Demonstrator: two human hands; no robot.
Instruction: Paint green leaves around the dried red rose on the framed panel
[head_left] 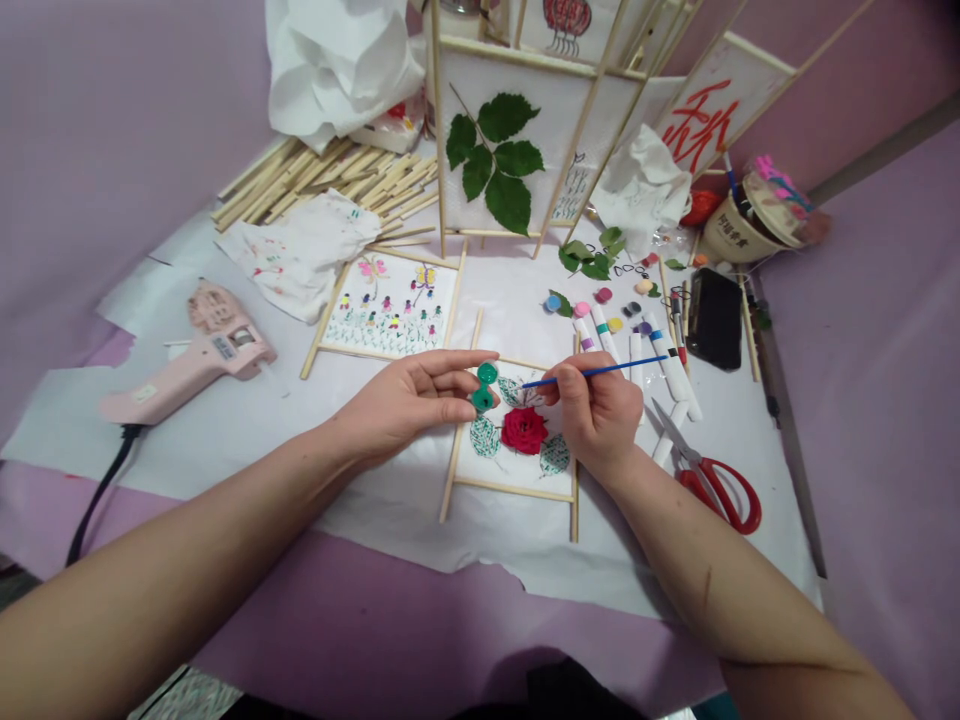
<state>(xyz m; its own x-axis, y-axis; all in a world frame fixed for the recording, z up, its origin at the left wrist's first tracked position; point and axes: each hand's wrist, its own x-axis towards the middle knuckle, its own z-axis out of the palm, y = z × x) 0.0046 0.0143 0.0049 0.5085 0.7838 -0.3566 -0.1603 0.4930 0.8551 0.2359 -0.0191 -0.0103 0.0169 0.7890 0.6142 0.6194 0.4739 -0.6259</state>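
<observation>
My left hand [420, 395] pinches a small pot of green paint [484, 386] with its lid flipped open, just left of a wooden-framed white panel [513, 484]. On the panel lie a red rose [523, 430] and green painted leaves [484, 437]. My right hand [596, 410] grips a thin blue paintbrush [600, 371], its tip over a leaf at the panel's top, close to the paint pot.
A pink glue gun [196, 355] lies at left, red-handled scissors [716, 480] and paint tubes [667, 365] at right, beside a black phone [715, 317]. A finished painted panel [390, 310], wooden sticks [330, 180], a leaf panel [499, 155] and crumpled white paper [337, 60] stand behind.
</observation>
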